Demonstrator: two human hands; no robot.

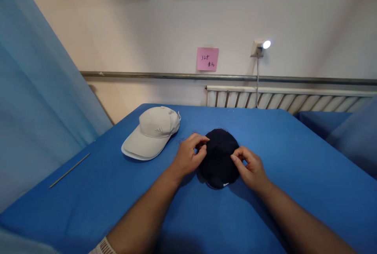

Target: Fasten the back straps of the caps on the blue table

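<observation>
A round, black cloth cap [219, 159] lies in front of me, with a thin shiny line along parts of its rim and a small white mark at its near edge. My left hand [191, 152] is at the cap's upper left side, its fingers curled and fingertips on the edge. At the opposite side, my right hand [249, 167] pinches the cap's right edge between thumb and forefinger. To the left of my hands rests a white baseball cap [156, 124], its brim turned toward the near left. Neither hand touches it.
A blue cloth [118, 207] covers the table. A thin stick [70, 170] lies on its left side. Blue curtains [35, 77] hang at the left. Behind the table are a radiator [235, 97], a metal pipe [165, 75], a pink note [207, 59] and a lit plug-in lamp [266, 44].
</observation>
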